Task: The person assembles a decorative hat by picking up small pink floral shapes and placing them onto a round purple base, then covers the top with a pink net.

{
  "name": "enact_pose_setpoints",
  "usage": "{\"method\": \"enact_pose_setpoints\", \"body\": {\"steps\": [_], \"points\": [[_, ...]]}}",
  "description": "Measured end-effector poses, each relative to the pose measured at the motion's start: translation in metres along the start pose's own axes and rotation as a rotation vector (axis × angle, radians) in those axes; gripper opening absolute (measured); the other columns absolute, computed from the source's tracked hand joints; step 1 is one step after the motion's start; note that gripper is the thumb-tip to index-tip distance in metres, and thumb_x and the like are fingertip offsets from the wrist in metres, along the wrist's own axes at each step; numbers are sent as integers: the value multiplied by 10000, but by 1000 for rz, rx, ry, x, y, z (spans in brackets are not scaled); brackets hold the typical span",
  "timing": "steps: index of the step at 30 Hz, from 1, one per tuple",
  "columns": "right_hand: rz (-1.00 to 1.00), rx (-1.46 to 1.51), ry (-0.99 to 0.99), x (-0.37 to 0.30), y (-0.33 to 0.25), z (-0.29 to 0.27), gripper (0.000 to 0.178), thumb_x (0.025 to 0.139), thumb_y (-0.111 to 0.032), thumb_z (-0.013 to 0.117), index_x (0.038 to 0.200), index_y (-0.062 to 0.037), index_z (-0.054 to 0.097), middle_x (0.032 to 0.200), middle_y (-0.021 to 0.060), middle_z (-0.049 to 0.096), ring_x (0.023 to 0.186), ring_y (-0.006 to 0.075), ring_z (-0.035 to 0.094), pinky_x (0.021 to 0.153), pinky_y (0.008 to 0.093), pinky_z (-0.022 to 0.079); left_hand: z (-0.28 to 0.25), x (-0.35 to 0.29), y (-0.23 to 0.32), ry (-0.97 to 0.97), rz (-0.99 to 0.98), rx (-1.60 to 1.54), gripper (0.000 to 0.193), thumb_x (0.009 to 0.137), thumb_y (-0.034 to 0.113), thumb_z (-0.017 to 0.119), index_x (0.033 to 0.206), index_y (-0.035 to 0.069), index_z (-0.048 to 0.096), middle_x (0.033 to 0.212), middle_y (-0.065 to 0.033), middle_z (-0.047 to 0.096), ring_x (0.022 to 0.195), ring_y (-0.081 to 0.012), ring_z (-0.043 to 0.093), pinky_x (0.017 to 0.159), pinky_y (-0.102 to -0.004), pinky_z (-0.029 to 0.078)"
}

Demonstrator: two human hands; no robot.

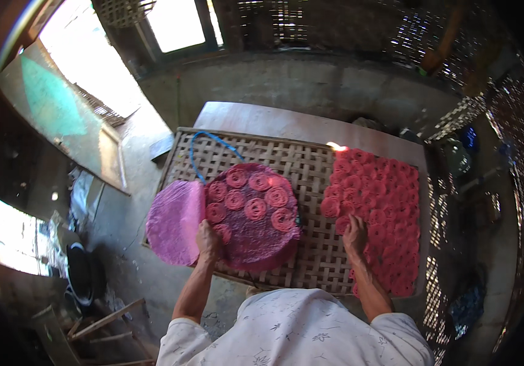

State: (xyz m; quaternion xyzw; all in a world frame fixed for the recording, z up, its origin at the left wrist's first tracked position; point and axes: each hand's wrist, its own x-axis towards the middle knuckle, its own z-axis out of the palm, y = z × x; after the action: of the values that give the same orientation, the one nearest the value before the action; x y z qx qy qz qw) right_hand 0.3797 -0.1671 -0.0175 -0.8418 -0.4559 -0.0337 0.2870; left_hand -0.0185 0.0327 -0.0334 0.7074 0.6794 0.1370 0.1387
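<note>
A single head-worn fisheye view looks steeply down from above the person's shoulders, near the woven rack point(310, 183), facing a window point(179, 21); its rim bends, perhaps hiding the room's corners.

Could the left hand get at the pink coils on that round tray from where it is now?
Probably yes. The left hand already rests on the near edge of the round tray, and the pink coils lie uncovered just beyond its fingers, with nothing in between.

Both hands point(209, 239) point(354, 233) outstretched, palms down, well apart.
</note>
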Motion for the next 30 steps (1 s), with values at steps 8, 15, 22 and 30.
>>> {"method": "enact_pose_setpoints", "body": {"steps": [8,15,22,30], "points": [[-34,189,-65,-20,-43,11,288,833,-72,561,1113,-16,598,1039,136,583,982,321,569,848,399,465,-13,23,2,-264,-263,25,304,631,209,718,893,68,661,866,-158,667,880,-330,644,762,-419,506],[-47,336,-126,-25,-71,10,266,817,-79,594,1076,-25,617,1046,129,589,991,311,573,854,385,469,-6,12,4,-80,25,-70,207,674,101,646,869,55,593,776,-166,635,770,-378,608,695,-477,481],[-57,488,-293,-43,-103,9,217,808,-101,623,1017,-53,656,985,113,636,930,298,607,812,381,492,-3,-8,1,301,311,-153,210,687,98,670,840,31,542,781,-158,613,721,-376,572,695,-469,466],[-143,498,-272,-51,-106,15,196,809,-99,626,996,-53,661,972,109,640,912,292,617,784,369,507,-30,11,16,-334,-225,-226,235,698,228,712,786,21,645,807,-154,613,824,-334,585,765,-433,467]]}}
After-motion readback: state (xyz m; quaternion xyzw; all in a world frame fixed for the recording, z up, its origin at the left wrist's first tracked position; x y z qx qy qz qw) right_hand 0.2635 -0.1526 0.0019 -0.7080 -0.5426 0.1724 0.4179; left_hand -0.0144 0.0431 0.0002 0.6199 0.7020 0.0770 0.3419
